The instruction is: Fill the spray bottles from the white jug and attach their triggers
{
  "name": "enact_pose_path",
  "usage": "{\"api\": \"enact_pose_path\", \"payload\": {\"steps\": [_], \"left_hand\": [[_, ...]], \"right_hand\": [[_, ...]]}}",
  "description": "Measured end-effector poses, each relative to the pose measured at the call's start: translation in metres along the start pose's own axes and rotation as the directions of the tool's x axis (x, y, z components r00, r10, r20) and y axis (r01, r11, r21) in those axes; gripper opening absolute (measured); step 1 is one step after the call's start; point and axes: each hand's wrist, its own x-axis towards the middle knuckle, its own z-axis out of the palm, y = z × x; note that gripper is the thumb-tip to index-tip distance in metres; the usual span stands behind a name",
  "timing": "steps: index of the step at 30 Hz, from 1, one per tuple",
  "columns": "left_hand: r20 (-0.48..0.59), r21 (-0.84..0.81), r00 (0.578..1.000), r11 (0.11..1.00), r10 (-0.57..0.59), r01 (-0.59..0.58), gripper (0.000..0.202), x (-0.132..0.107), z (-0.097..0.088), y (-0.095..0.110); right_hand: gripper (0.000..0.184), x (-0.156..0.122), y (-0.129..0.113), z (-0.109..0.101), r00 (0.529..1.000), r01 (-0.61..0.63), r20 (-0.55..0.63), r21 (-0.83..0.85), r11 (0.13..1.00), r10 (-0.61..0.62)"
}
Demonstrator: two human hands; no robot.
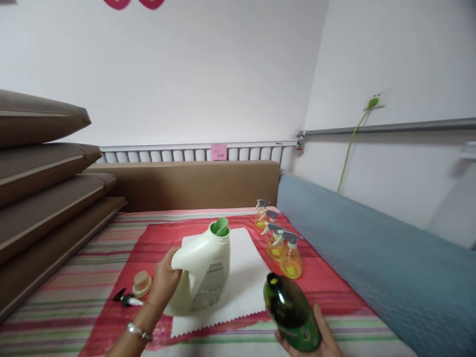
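Observation:
My left hand (166, 277) is wrapped round the handle of a large white detergent jug (208, 270). The jug leans slightly to the right over a white cloth, and its green pouring spout is uncapped. In my right hand (323, 332) is a dark green bottle (292, 312), tilted with its open mouth toward the upper left. The two mouths are apart. Left of the jug lie a pale round cap (142, 283) and a black pump head (126, 298) with a whitish tube. Several clear spray bottles (291, 260) holding yellow liquid stand beyond the green bottle.
Under the things lie the white zigzag-edged cloth (249, 270), a red sheet (130, 263) and a striped cover (85, 267). Brown cushions (48, 173) are stacked at the left. A brown backboard (186, 186) and a blue padded side (357, 238) bound the surface.

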Motion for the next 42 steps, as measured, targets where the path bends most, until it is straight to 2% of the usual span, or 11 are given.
{"api": "enact_pose_path", "payload": {"steps": [4,8,14,19,26,33,42], "left_hand": [[0.208,0.164,0.978,0.985,0.015,-0.05,0.027,-0.006,0.01,0.009],[0.218,0.255,0.975,0.963,0.026,-0.083,0.025,-0.009,0.016,0.015],[0.237,0.325,0.972,0.942,0.003,-0.082,0.027,-0.015,0.019,0.032],[0.254,0.427,0.965,0.903,-0.068,-0.049,0.032,-0.018,0.024,0.048],[0.27,0.391,0.962,0.918,-0.044,-0.067,0.035,-0.018,0.026,0.05],[0.292,0.403,0.955,0.912,-0.046,-0.079,0.033,-0.017,0.028,0.053],[0.302,0.411,0.952,0.908,-0.049,-0.084,0.032,-0.019,0.028,0.057]], "right_hand": [[0.029,0.007,-0.045,0.031,0.99,0.139,0.017,-0.03,0.99,-0.138],[0.03,0.014,-0.074,0.059,0.974,0.225,0.04,-0.137,0.965,-0.221],[0.036,0.026,-0.089,0.087,0.966,0.256,0.133,-0.339,0.905,-0.223],[0.037,0.035,-0.097,0.092,0.972,0.232,0.153,-0.5,0.834,-0.179],[0.03,0.04,-0.113,0.091,0.966,0.26,0.18,-0.679,0.687,-0.188],[0.038,0.037,-0.127,0.107,0.938,0.335,0.249,-0.829,0.447,-0.24],[0.05,0.036,-0.136,0.125,0.911,0.38,0.318,-0.896,0.229,-0.264]]}}
